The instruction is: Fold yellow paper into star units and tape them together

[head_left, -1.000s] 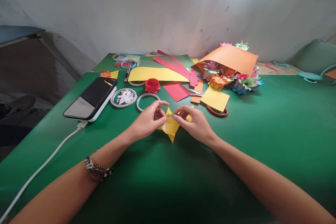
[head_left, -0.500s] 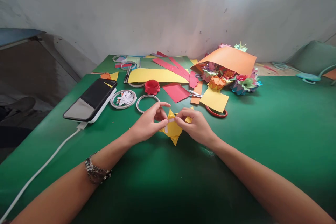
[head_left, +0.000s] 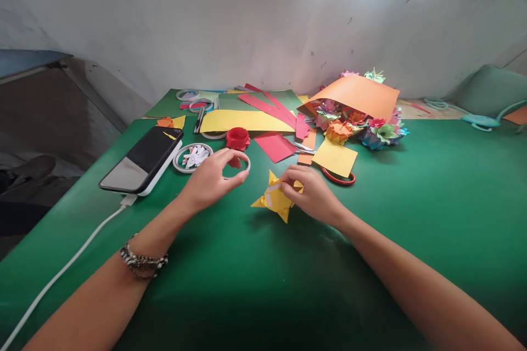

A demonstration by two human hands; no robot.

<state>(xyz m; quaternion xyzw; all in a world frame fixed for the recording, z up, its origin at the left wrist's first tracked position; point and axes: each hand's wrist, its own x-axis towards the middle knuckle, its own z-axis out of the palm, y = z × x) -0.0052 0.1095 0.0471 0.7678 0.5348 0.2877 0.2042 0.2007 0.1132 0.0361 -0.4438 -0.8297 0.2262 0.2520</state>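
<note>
So the yellow paper star sits just left of the right hand, pinched at its right edge, no obvious long axis. The left hand is farther off, thumb and index wide apart over the tape ring; can't tell if they touch.

From my end of the feed I can read no lettering, number, brand or sign anywhere. Taking the red paper cup as my landmark, I make out no legible mark on the black-topped device to its left, the yellow paper strip behind it, or the folded yellow paper piece nearer me.
</note>
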